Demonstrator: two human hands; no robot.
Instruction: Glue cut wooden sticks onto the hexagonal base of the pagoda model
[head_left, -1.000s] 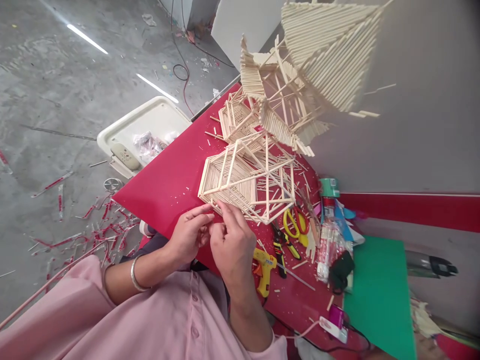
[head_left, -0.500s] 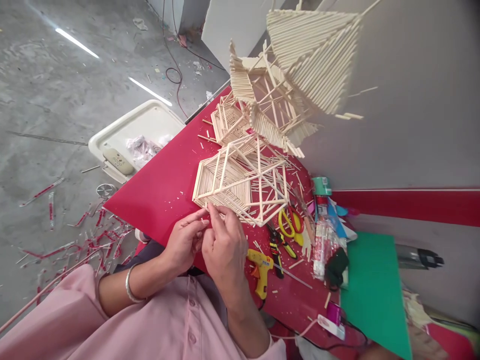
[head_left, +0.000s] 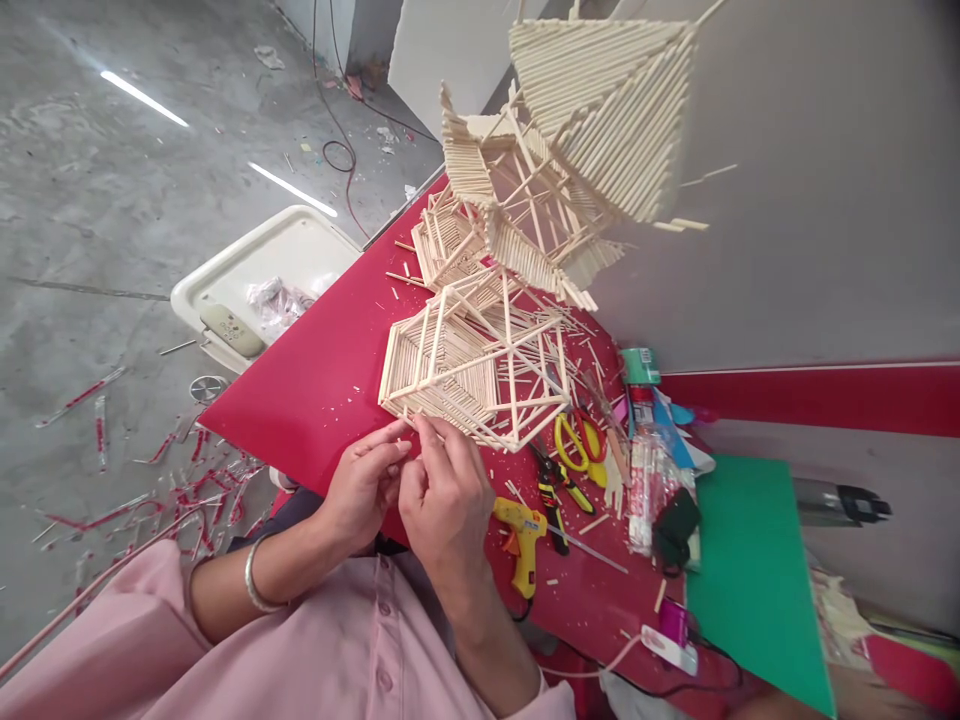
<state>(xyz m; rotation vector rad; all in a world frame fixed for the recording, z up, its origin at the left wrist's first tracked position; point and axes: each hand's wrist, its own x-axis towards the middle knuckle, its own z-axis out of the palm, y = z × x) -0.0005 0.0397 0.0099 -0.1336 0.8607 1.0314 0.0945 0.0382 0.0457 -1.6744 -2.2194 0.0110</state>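
A hexagonal frame of thin wooden sticks [head_left: 472,365] lies on the red table [head_left: 322,370]. My left hand [head_left: 364,485] and my right hand [head_left: 442,495] meet at its near edge, fingertips pinched together on a small wooden stick that I can barely make out. A taller stick tower with slatted roofs [head_left: 570,140] stands behind the frame against the grey wall. A smaller stick frame [head_left: 446,240] sits at its foot.
Right of my hands lie a yellow glue gun [head_left: 525,540], pliers [head_left: 551,490], yellow scissors [head_left: 577,445], a green tape roll [head_left: 639,366] and a bag of sticks [head_left: 649,485]. A green sheet [head_left: 757,570] lies further right. A white tray [head_left: 262,270] stands on the littered floor.
The view has shifted slightly; my hands stay pinched at the frame's near edge, with only small finger movements.
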